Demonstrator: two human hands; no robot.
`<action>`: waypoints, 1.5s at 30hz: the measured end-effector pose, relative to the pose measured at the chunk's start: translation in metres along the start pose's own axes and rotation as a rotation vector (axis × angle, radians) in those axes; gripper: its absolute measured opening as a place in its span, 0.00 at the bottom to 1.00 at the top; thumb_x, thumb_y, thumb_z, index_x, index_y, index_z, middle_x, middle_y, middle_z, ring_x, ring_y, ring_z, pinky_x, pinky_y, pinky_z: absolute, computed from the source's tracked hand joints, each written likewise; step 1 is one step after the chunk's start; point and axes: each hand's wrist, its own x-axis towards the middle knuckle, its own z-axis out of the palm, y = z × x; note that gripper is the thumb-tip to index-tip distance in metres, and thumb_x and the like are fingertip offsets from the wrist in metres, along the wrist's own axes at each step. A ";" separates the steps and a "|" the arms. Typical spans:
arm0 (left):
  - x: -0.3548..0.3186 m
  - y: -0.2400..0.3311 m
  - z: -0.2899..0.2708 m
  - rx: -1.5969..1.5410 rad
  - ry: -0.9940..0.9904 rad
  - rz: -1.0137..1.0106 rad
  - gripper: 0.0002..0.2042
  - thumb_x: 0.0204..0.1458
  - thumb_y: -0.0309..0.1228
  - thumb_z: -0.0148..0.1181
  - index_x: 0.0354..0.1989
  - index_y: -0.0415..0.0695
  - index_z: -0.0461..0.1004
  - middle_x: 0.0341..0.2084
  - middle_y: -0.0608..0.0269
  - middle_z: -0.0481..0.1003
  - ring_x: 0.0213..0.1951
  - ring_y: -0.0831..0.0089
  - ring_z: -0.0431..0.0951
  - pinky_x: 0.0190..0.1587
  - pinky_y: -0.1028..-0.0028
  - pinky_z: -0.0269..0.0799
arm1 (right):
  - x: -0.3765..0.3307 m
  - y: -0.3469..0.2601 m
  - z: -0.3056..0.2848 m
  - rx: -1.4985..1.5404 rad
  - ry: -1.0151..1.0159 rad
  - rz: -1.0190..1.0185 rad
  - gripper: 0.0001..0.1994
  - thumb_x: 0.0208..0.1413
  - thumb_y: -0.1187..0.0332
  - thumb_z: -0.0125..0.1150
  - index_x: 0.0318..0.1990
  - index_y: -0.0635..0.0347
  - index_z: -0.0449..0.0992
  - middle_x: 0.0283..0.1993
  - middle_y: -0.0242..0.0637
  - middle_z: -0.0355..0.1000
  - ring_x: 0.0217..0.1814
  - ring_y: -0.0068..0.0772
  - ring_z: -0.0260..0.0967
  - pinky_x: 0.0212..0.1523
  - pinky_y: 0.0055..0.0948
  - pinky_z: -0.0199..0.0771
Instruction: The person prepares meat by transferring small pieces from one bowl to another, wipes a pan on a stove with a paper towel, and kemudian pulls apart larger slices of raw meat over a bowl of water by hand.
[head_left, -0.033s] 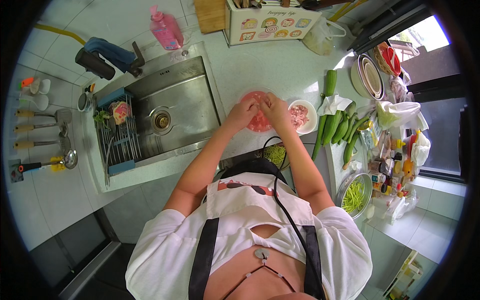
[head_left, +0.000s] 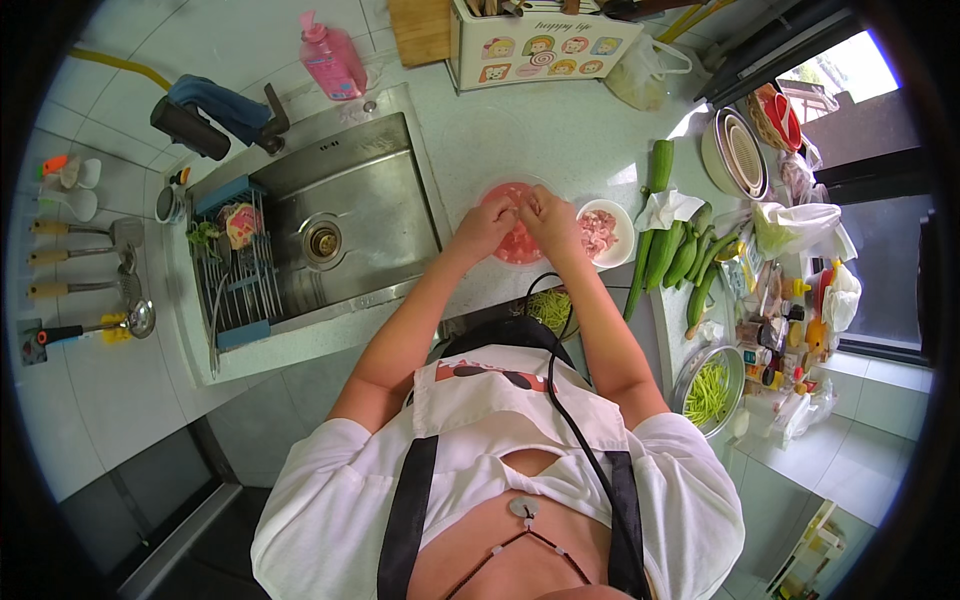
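Note:
Both my hands meet over a round bowl (head_left: 522, 258) of pinkish-red liquid with what looks like raw meat in it, on the counter right of the sink. The fingers of my left hand (head_left: 486, 226) are bent together at the bowl's left side. My right hand (head_left: 550, 222) is closed in a pinch, its fingertips close to the left ones. Whatever they pinch is hidden or too small to make out. Touching or very near my right hand's side is a white bowl (head_left: 627, 240) holding small cut pieces of raw pink meat (head_left: 597, 230).
A steel sink (head_left: 370, 170) with a dish rack (head_left: 245, 280) lies left. Several green gourds (head_left: 672, 255) lie right, beyond the white bowl. Near the right corner stands a colander (head_left: 738, 395) of green strips. A knife-and-utensil box (head_left: 540, 55) and pink bottle (head_left: 333, 60) stand behind.

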 end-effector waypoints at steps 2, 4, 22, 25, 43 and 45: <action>0.000 -0.003 0.000 -0.028 0.003 -0.030 0.09 0.48 0.32 0.46 0.31 0.40 0.68 0.21 0.61 0.69 0.25 0.77 0.67 0.31 0.76 0.63 | -0.002 0.005 0.002 -0.038 0.070 -0.075 0.09 0.44 0.66 0.53 0.31 0.61 0.68 0.24 0.49 0.67 0.26 0.55 0.63 0.26 0.40 0.64; 0.001 -0.011 -0.001 -0.052 0.026 -0.076 0.09 0.49 0.32 0.46 0.30 0.39 0.68 0.21 0.64 0.68 0.26 0.80 0.66 0.31 0.77 0.63 | 0.000 0.018 -0.001 -0.047 0.081 0.016 0.09 0.44 0.66 0.53 0.31 0.60 0.68 0.24 0.50 0.67 0.25 0.54 0.63 0.26 0.39 0.64; 0.002 -0.001 -0.014 -0.700 -0.063 -0.307 0.10 0.49 0.39 0.43 0.26 0.47 0.67 0.15 0.71 0.64 0.15 0.83 0.58 0.16 0.83 0.48 | -0.007 0.006 -0.024 1.273 -0.106 0.768 0.12 0.54 0.56 0.47 0.33 0.53 0.67 0.22 0.26 0.64 0.17 0.15 0.56 0.13 0.13 0.50; 0.002 0.001 -0.015 -0.712 -0.052 -0.331 0.10 0.48 0.40 0.45 0.23 0.48 0.66 0.15 0.71 0.63 0.15 0.82 0.59 0.16 0.83 0.49 | -0.001 0.017 -0.021 1.309 -0.165 0.787 0.13 0.53 0.53 0.48 0.29 0.52 0.65 0.19 0.24 0.58 0.15 0.14 0.51 0.11 0.13 0.44; -0.001 -0.002 -0.024 -1.059 -0.068 -0.421 0.09 0.44 0.38 0.47 0.17 0.49 0.63 0.11 0.73 0.61 0.12 0.84 0.57 0.13 0.85 0.47 | 0.006 0.024 0.008 0.587 0.023 0.467 0.18 0.52 0.58 0.50 0.17 0.63 0.65 0.13 0.26 0.56 0.15 0.17 0.49 0.16 0.22 0.50; 0.000 -0.003 -0.024 -1.061 -0.071 -0.420 0.09 0.44 0.38 0.47 0.17 0.48 0.63 0.11 0.73 0.61 0.12 0.84 0.57 0.13 0.85 0.47 | 0.006 0.032 0.013 0.518 0.047 0.437 0.18 0.51 0.58 0.50 0.19 0.65 0.66 0.12 0.29 0.56 0.16 0.21 0.50 0.18 0.26 0.53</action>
